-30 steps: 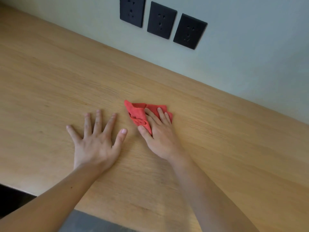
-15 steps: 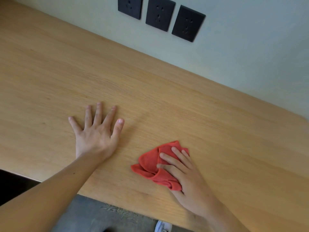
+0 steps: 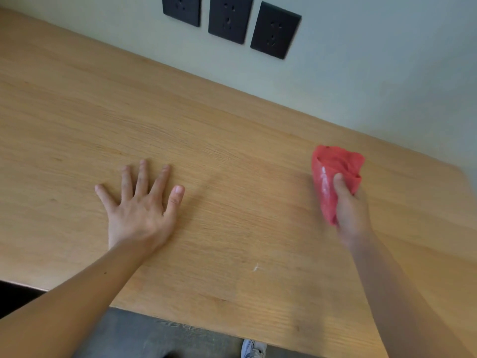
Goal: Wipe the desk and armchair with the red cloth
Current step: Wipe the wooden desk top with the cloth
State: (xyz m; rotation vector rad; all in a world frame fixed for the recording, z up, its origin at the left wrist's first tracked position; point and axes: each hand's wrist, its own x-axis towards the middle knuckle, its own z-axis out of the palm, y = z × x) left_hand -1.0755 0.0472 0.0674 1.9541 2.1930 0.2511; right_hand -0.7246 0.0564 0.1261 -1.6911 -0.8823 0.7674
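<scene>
The red cloth (image 3: 333, 171) is bunched up at the right side of the wooden desk (image 3: 232, 156). My right hand (image 3: 349, 210) grips it, thumb on top, and the hand is blurred from motion. My left hand (image 3: 140, 205) lies flat on the desk at the left, palm down, fingers spread, holding nothing. No armchair is in view.
Three black wall sockets (image 3: 229, 19) sit on the pale wall (image 3: 374, 73) behind the desk. The desk's front edge runs along the bottom, with grey floor (image 3: 144, 334) and the tip of a shoe (image 3: 254, 348) below it. A small white speck (image 3: 255, 267) lies near the front.
My right hand swept the cloth from the desk's middle toward the front edge, then out to the right and farther back. My left hand stayed flat in place.
</scene>
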